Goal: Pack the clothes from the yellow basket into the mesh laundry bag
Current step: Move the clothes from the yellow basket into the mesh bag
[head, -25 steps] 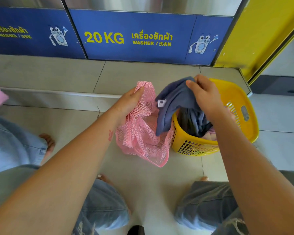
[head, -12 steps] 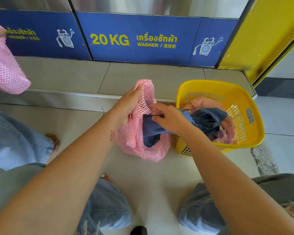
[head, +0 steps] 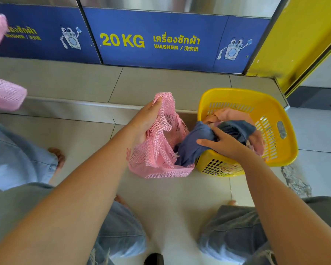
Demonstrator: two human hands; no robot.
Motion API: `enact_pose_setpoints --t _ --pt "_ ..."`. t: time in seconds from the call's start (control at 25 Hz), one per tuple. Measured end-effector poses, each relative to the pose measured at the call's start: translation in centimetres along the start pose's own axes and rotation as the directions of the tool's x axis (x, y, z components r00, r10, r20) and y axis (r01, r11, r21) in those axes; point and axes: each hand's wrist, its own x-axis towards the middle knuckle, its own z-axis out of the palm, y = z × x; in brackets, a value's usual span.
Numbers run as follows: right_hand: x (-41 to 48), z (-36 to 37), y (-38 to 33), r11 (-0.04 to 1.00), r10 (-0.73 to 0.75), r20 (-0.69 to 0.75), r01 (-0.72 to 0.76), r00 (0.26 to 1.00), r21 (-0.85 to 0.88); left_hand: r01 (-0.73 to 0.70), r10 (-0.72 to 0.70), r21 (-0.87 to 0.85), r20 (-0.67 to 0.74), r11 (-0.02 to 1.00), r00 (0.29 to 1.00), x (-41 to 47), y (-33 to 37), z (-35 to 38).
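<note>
- Left hand (head: 147,121) grips the raised rim of the mesh bag (head: 157,153), just left of the yellow basket (head: 287,134).
- Right hand (head: 225,145) clutches the blue garment (head: 191,148) across that basket's left rim.

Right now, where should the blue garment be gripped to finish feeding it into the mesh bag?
Grip the blue garment by its bunched tail in the yellow basket, from above: the other end already hangs inside the mesh bag, whose mouth the left hand holds open.
</note>
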Motion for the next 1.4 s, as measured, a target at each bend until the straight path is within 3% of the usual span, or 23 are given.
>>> enact_pose_setpoints --t 0.16,0.24,0.36,0.44,0.52,0.6,0.72,0.8,0.96,1.04,1.16,1.28,1.4 --pt "0.1 -0.7 -1.0 0.999 -0.046 -0.011 0.045 0.999 -0.011 0.014 -0.014 -0.02 0.015 1.0 1.0 -0.1 0.2 0.9" --pt "-0.5 -1.1 -2.4 0.989 -0.093 -0.15 0.073 0.984 -0.129 0.011 -0.01 -0.024 0.042 1.0 0.999 -0.2 0.4 1.5" --pt "-2.0 -2.5 -6.4 0.969 -0.219 -0.434 0.144 0.874 -0.199 0.002 0.002 -0.036 0.111 0.999 0.994 -0.7 1.2 2.2" --pt "-2.9 -4.3 -9.7 0.941 -0.327 -0.493 0.233 0.806 -0.244 -0.021 0.03 -0.07 0.13 0.997 0.991 -0.6 1.6 2.0" --pt "-3.4 -5.5 -13.1 0.9 -0.421 -0.451 0.301 0.787 -0.314 -0.053 0.07 -0.128 0.13 0.99 0.989 -0.6 1.7 1.3" --pt "-2.7 -4.4 -15.3 0.871 -0.442 -0.349 0.302 0.826 -0.387 -0.057 0.072 -0.151 0.092 0.987 0.993 -0.7 1.5 0.3" --pt "-0.7 1.3 -14.4 0.847 -0.36 -0.16 0.249 0.919 -0.47 -0.041 0.045 -0.132 0.029 0.99 0.999 -0.5 0.4 -1.2" --pt "0.0 4.1 -12.5 0.833 -0.329 -0.078 0.25 0.941 -0.494 0.013 -0.014 -0.085 -0.005 0.996 1.0 -0.4 -0.7 -2.0" --pt "-0.1 3.4 -8.5 0.765 -0.398 -0.247 0.17 0.884 -0.621 0.058 -0.06 -0.073 -0.017 0.996 0.998 -0.7 -1.9 -2.4" --pt "0.0 2.0 -6.1 0.796 -0.254 -0.268 0.044 0.929 -0.603 0.052 -0.053 -0.084 -0.008 0.995 0.999 -0.8 -1.9 -2.0" --pt "0.3 1.0 -3.5 0.912 -0.056 -0.144 -0.008 0.988 -0.41 0.037 -0.038 -0.075 -0.011 0.997 0.999 -0.7 -1.6 -1.1" --pt "0.2 0.7 -3.5 0.954 -0.097 -0.181 0.04 0.979 -0.298 0.04 -0.041 -0.031 -0.024 0.999 0.999 -0.4 -1.2 -0.8" --pt "-0.3 0.1 -4.6 0.888 -0.167 -0.213 0.053 0.963 -0.457 0.042 -0.042 -0.043 -0.001 0.998 0.999 -0.6 -0.7 -0.3"
